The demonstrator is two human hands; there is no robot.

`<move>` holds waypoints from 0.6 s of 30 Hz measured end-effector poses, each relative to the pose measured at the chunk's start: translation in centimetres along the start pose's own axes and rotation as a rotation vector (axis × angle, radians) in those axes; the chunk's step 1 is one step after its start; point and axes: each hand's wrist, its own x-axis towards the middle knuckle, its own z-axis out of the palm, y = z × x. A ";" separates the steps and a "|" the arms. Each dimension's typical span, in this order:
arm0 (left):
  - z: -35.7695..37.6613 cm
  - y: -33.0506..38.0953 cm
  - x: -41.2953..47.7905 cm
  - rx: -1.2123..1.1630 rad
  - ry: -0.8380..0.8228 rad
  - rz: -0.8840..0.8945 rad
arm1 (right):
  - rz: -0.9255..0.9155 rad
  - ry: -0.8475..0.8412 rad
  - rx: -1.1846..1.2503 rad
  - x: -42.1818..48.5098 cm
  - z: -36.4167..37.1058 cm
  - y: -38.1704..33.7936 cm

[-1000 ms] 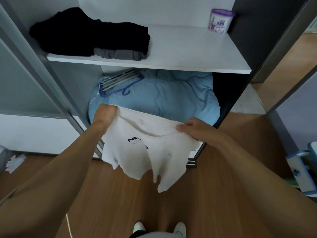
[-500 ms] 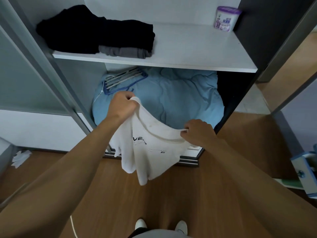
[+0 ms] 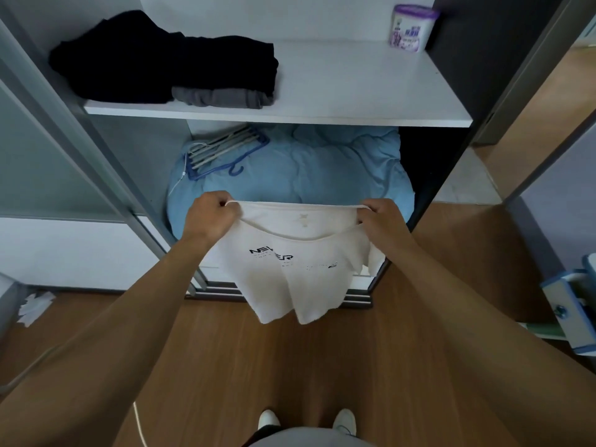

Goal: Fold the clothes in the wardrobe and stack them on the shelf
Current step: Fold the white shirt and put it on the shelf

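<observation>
Hangers (image 3: 222,150) lay on the left part of a blue quilt (image 3: 322,169); a purple-lidded tub (image 3: 411,27) stood well above it, rightward.

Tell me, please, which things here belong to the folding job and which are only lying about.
For the job: white T-shirt, gripped at its top edge by the left hand and the right hand; folded dark clothes; white shelf.
Lying about: purple-lidded tub; hangers; blue duvet; crumpled paper.

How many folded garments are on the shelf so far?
2 distinguishable: a black pile on the left side of the shelf, and a grey garment tucked under the pile's right front edge. The black pile may hold more than one piece; its layers blend together.
</observation>
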 end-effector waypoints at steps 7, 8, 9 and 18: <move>0.1 0.9 -0.7 -0.284 0.022 0.018 | 0.470 -0.137 0.311 0.3 -0.9 0.5; 0.0 1.0 -0.8 -0.304 0.001 0.027 | 0.477 -0.104 0.304 0.4 -1.1 0.8; 0.0 1.1 -0.9 -0.314 -0.025 0.033 | 0.464 -0.072 0.299 0.5 -1.2 1.1; 0.2 0.1 -0.4 -0.303 -0.033 -0.079 | 0.119 -0.063 0.072 -0.3 -1.7 2.6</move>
